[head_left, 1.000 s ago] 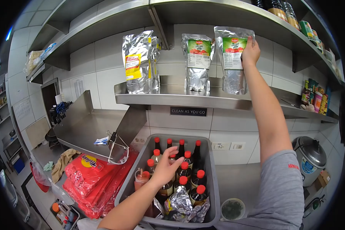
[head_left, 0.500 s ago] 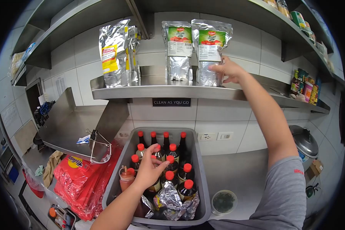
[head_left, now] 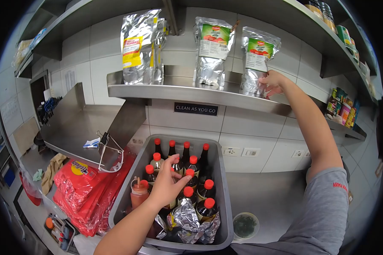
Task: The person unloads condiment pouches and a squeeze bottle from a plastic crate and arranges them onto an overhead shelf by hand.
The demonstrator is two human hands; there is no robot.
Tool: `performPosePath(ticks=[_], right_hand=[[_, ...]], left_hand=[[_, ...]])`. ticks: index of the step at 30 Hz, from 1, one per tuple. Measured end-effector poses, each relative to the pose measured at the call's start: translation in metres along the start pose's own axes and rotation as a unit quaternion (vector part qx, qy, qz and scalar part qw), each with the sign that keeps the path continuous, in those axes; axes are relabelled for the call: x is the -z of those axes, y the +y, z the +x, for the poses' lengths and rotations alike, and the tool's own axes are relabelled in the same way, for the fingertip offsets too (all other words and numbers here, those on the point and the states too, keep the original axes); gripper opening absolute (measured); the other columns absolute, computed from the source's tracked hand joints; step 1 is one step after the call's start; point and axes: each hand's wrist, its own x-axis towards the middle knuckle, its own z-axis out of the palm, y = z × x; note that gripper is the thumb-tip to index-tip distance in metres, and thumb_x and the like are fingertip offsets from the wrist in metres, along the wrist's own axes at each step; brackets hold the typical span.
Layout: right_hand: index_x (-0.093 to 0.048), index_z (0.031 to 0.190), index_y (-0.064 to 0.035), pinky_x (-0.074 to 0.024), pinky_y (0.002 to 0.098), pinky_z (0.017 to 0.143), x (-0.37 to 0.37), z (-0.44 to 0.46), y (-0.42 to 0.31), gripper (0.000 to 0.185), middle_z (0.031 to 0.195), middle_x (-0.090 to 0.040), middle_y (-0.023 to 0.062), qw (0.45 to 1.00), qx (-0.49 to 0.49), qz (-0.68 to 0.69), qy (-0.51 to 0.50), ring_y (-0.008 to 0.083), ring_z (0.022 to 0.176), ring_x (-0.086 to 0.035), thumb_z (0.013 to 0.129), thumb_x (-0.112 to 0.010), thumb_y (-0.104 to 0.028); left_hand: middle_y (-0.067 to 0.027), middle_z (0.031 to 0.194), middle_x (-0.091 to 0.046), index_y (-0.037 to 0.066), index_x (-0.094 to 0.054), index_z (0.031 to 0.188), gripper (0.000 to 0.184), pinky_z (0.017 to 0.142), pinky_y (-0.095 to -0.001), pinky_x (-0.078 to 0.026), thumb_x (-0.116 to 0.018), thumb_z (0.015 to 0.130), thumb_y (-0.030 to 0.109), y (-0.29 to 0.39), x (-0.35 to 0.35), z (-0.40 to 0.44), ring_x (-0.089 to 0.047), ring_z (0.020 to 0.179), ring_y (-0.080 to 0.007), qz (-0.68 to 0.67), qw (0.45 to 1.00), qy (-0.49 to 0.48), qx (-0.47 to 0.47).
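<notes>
Loosely parted left fingers [head_left: 168, 166] over bottles [head_left: 193, 160], right fingers [head_left: 275, 90] touching silver pouch [head_left: 257, 61], grip unclear.

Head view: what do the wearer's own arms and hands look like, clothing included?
The left hand and right hand are ungloved, with no watch or bracelet visible. The right arm has a short grey sleeve ending near the elbow, with small red lettering near its hem. The left forearm is bare; its sleeve is out of view.

1. "CLEAN AS YOU GO" was printed on the black wall sign [head_left: 196, 109].
2. "TOMAS" was carried on the yellow-labelled foil pouch [head_left: 139, 47].
3. The green-labelled foil pouches' [head_left: 257, 60] print was blurred beyond reading.
</notes>
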Motion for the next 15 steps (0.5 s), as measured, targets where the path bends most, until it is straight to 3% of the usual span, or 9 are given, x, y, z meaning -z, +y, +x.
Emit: performPosePath(ticks=[2,5,7,9,10,11,12,14,15], right_hand=[[-0.049,0.114,-0.0068,-0.0502,0.0547,0.084,0.001,0.028,0.004,0.026,0.107,-0.055,0.0129,0.999,-0.021,0.034,-0.036,0.0311,0.098,-0.058,0.092,-0.059,-0.017],[-0.050,0.113,-0.0072,-0.0525,0.0513,0.081,-0.012,0.062,-0.001,0.023,0.109,-0.054,0.0127,0.999,0.020,-0.004,-0.032,0.0291,0.097,-0.058,0.093,-0.057,-0.015],[-0.049,0.120,-0.0065,-0.0549,0.0448,0.076,-0.030,0.073,-0.012,0.029,0.111,-0.054,0.0126,0.997,0.015,-0.058,-0.038,0.0265,0.094,-0.059,0.095,-0.053,-0.020],[-0.046,0.128,-0.0049,-0.0559,0.0386,0.072,-0.056,0.054,-0.022,0.037,0.112,-0.055,0.0143,0.950,0.048,-0.304,0.050,0.0250,0.091,-0.060,0.098,-0.047,-0.027],[-0.045,0.132,-0.0036,-0.0555,0.0395,0.072,-0.053,0.070,-0.018,0.044,0.113,-0.055,0.0165,0.911,0.024,-0.412,0.018,0.0266,0.092,-0.060,0.099,-0.042,-0.032],[-0.048,0.130,-0.0044,-0.0552,0.0443,0.072,-0.044,0.081,-0.008,0.045,0.116,-0.056,0.0155,0.951,-0.028,-0.303,-0.052,0.0294,0.095,-0.060,0.097,-0.044,-0.035],[-0.051,0.126,-0.0051,-0.0544,0.0486,0.073,-0.045,0.057,-0.025,0.046,0.120,-0.056,0.0125,0.904,-0.011,-0.421,-0.069,0.0314,0.096,-0.061,0.094,-0.045,-0.038],[-0.058,0.116,-0.0033,-0.0547,0.0475,0.070,-0.033,0.048,-0.035,0.041,0.112,-0.061,0.0117,0.883,0.040,-0.466,0.023,0.0297,0.092,-0.063,0.091,-0.050,-0.036],[-0.058,0.116,-0.0033,-0.0547,0.0475,0.070,-0.024,0.044,-0.027,0.041,0.112,-0.061,0.0117,0.886,0.024,-0.463,-0.007,0.0297,0.092,-0.063,0.091,-0.050,-0.036]], left_hand=[[-0.0130,0.126,-0.042,0.009,-0.032,0.137,0.072,0.077,-0.0282,-0.046,-0.074,0.079,0.011,0.003,0.001,0.000,-0.058,0.087,-0.0147,0.015,1.000,0.003,-0.005],[-0.0131,0.125,-0.043,0.008,-0.032,0.137,0.074,0.077,-0.0288,-0.047,-0.075,0.077,0.011,0.008,0.007,0.000,-0.058,0.087,-0.0154,0.054,0.998,0.015,-0.036],[-0.0129,0.124,-0.045,0.008,-0.032,0.137,0.076,0.075,-0.0291,-0.047,-0.076,0.076,0.011,0.003,0.009,0.002,-0.058,0.086,-0.0157,0.050,0.998,0.025,-0.031],[-0.0127,0.124,-0.046,0.009,-0.033,0.137,0.075,0.073,-0.0292,-0.047,-0.076,0.075,0.010,0.004,0.012,0.004,-0.058,0.086,-0.0151,0.090,0.994,0.042,-0.053],[-0.0126,0.124,-0.046,0.009,-0.036,0.136,0.075,0.073,-0.0289,-0.048,-0.077,0.074,0.010,0.001,0.013,0.004,-0.059,0.084,-0.0146,0.103,0.991,0.062,-0.065],[-0.0124,0.124,-0.046,0.009,-0.038,0.135,0.072,0.072,-0.0277,-0.048,-0.076,0.074,0.008,-0.005,0.014,0.007,-0.059,0.082,-0.0142,0.106,0.988,0.073,-0.083],[-0.0119,0.121,-0.048,0.009,-0.041,0.133,0.066,0.071,-0.0270,-0.048,-0.074,0.076,0.006,-0.011,0.016,0.009,-0.059,0.080,-0.0137,0.100,0.987,0.085,-0.089],[-0.0105,0.114,-0.053,0.006,-0.047,0.126,0.053,0.069,-0.0261,-0.048,-0.069,0.078,0.001,-0.015,0.018,0.014,-0.059,0.076,-0.0129,0.094,0.987,0.098,-0.085],[-0.0096,0.109,-0.055,0.005,-0.052,0.121,0.044,0.068,-0.0259,-0.049,-0.066,0.080,-0.002,-0.015,0.020,0.013,-0.059,0.074,-0.0126,0.094,0.988,0.096,-0.079]])
